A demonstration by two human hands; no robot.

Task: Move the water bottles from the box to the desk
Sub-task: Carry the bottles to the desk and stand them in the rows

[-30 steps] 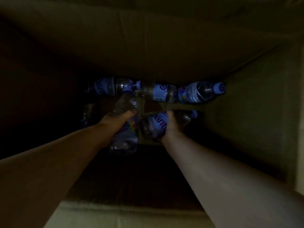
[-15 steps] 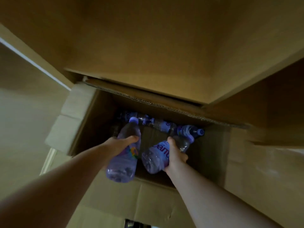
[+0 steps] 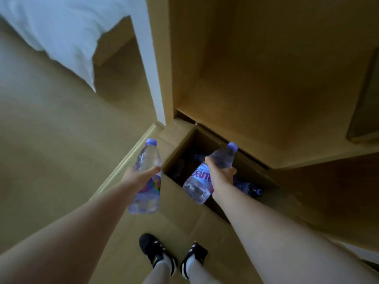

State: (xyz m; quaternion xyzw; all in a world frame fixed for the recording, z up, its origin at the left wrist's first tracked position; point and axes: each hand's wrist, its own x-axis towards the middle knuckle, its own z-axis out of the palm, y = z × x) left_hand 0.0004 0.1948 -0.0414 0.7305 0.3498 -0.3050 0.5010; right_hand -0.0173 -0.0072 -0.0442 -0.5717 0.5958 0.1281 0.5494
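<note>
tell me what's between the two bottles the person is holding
In the head view, only the cardboard box's near corner shows in the gap between the left-hand bottle and the right-hand bottle.

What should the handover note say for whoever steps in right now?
Left hand grips a clear plastic water bottle with a purple cap, held above the floor beside the box. Right hand grips a second clear purple-capped bottle over the open brown cardboard box. More bottles lie in the box. Done: two bottles lifted out. Left: carry both to the desk, then fetch the rest.
</note>
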